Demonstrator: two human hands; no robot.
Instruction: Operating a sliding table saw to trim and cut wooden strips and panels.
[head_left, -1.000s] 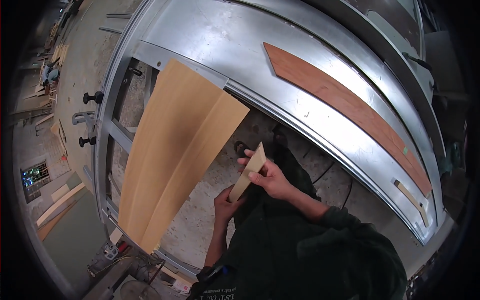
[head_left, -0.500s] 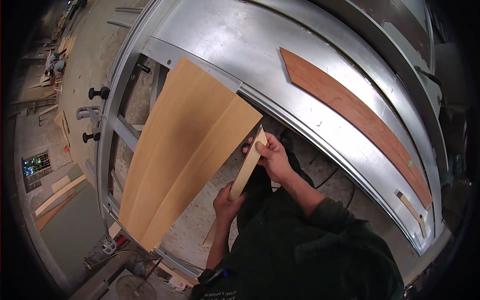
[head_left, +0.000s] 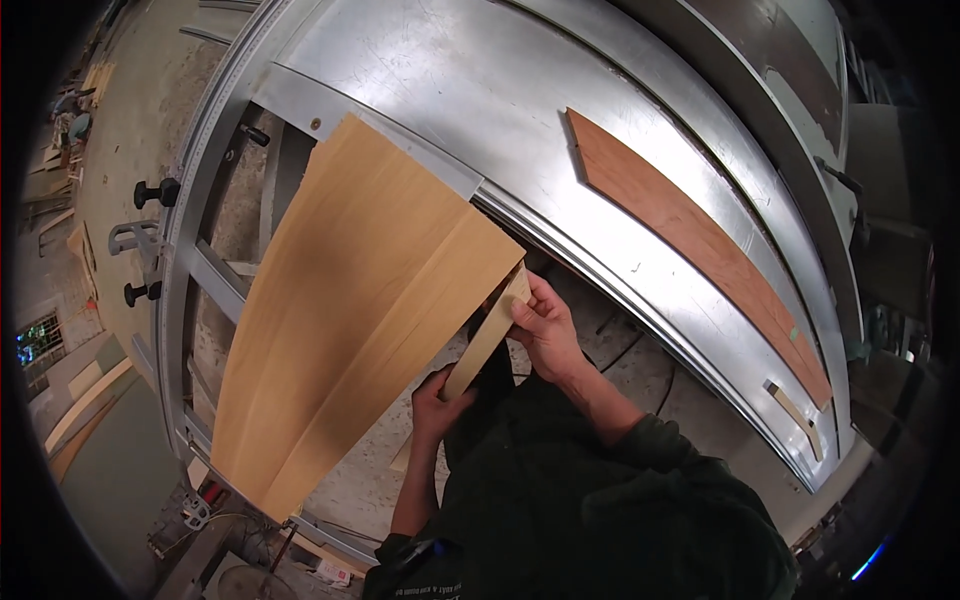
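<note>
Between both hands I hold a short pale strip of wood [head_left: 480, 347], slanting from lower left to upper right. My right hand [head_left: 545, 328] pinches its far end, thumb on top. Around the near end my left hand [head_left: 438, 402] is closed, its fingers partly hidden under the strip. The strip's far end lies close to the right corner of a large light-brown wooden board [head_left: 330, 320]; whether they touch I cannot tell. That board rests over the open metal frame at the left of the machine table.
A long reddish-brown board [head_left: 690, 240] lies on the shiny metal table [head_left: 450, 90], with a narrow wooden stick [head_left: 795, 422] near its lower end. Black knobs [head_left: 157, 192] stick out from the frame's left rail. Wood offcuts [head_left: 95, 400] stand at the far left.
The strip in my hands has moved slightly left and down, nearer the large board's edge. The whole scene has shifted a little as the view moved.
</note>
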